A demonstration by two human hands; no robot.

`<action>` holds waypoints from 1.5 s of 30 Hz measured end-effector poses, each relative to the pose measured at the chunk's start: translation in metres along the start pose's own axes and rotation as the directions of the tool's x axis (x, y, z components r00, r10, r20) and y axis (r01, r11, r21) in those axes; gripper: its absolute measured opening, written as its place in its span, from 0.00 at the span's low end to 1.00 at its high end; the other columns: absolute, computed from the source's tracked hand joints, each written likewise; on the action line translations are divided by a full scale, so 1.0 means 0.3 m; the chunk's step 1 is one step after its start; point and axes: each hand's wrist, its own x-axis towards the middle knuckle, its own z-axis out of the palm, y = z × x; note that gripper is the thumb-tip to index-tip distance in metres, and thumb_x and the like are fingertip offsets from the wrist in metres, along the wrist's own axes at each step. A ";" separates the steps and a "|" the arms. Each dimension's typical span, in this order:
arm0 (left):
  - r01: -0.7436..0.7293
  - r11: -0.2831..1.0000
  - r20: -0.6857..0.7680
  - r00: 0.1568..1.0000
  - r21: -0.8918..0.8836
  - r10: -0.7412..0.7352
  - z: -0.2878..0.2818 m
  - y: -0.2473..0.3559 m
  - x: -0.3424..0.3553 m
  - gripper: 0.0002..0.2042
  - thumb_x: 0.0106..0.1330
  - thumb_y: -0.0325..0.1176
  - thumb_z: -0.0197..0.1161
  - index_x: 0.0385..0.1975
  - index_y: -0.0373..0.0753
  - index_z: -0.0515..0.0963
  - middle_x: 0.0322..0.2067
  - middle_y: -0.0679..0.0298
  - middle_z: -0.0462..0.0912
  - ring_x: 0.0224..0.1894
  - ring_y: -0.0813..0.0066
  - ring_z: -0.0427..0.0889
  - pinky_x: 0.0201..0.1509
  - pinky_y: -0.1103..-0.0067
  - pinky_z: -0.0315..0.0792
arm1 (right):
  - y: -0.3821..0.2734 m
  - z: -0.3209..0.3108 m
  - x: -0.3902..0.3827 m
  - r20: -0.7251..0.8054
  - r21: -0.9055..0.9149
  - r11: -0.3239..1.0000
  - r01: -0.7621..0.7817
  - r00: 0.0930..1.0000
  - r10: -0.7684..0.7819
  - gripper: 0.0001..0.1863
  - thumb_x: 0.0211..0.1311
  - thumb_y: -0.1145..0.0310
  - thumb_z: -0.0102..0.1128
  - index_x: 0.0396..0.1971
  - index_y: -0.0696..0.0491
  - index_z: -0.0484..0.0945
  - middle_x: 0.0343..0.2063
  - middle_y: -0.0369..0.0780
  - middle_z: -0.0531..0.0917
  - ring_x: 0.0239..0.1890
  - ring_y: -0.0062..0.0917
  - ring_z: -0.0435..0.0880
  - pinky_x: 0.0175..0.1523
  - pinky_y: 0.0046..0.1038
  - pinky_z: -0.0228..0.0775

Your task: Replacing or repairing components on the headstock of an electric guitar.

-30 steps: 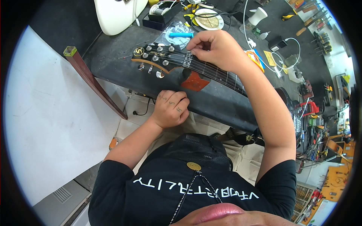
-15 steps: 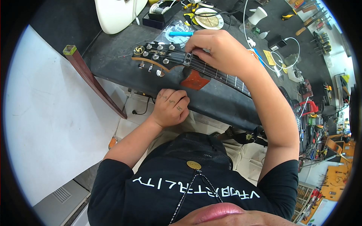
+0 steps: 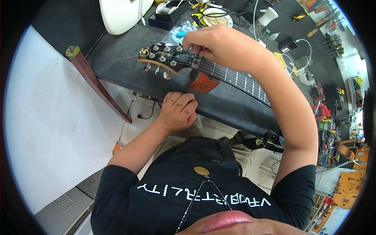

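An electric guitar's black headstock (image 3: pixel 158 58) lies on the dark bench, with silver tuners and strings. The guitar neck (image 3: pixel 239 80) runs away to the right, and a reddish-brown wooden block (image 3: pixel 203 83) sits beneath it. My right hand (image 3: pixel 213 43) is closed above the metal string nut (image 3: pixel 196 60), fingertips bent down beside it; anything pinched there is hidden. Partly behind those fingers shows a blue stick-like piece (image 3: pixel 181 34). My left hand (image 3: pixel 178 111) is curled into a fist by the bench's near edge, its palm side out of sight.
Behind the headstock are a clear plastic bag (image 3: pixel 178 28), a black box with a wire spool (image 3: pixel 166 17) and a round dish (image 3: pixel 217 18). A white guitar body (image 3: pixel 117 17) stands far left. White cable (image 3: pixel 309 49) and tools lie right; a wooden post (image 3: pixel 98 84) rises left.
My right hand has shifted slightly left, covering more of the blue piece and uncovering more of the fretboard. The guitar has barely moved; my left hand stays put.
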 end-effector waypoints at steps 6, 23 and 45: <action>-0.004 1.000 -0.010 1.000 -0.009 0.004 0.004 -0.003 -0.001 0.12 0.49 0.28 0.66 0.36 0.42 0.82 0.42 0.65 0.82 0.38 0.63 0.79 0.44 0.66 0.72 | -0.005 -0.001 0.012 0.031 -0.039 0.998 -0.043 0.999 0.045 0.18 0.62 0.80 0.65 0.53 0.52 0.80 0.34 0.43 0.87 0.38 0.38 0.89 0.44 0.39 0.81; -0.001 1.000 0.011 1.000 0.012 0.001 0.007 -0.004 -0.004 0.12 0.50 0.30 0.66 0.36 0.43 0.81 0.42 0.65 0.82 0.39 0.63 0.79 0.45 0.66 0.71 | 0.020 -0.022 0.031 0.120 0.010 0.988 -0.151 0.981 0.149 0.06 0.65 0.71 0.64 0.37 0.56 0.82 0.27 0.45 0.86 0.33 0.42 0.87 0.42 0.43 0.78; 0.015 0.999 0.047 0.999 0.028 -0.016 -0.002 0.006 0.005 0.10 0.50 0.27 0.67 0.34 0.43 0.82 0.41 0.65 0.83 0.40 0.62 0.79 0.47 0.66 0.71 | 0.014 0.041 0.021 0.101 -0.232 0.933 -0.274 0.947 0.304 0.17 0.73 0.59 0.55 0.34 0.57 0.86 0.28 0.49 0.87 0.36 0.47 0.89 0.46 0.47 0.81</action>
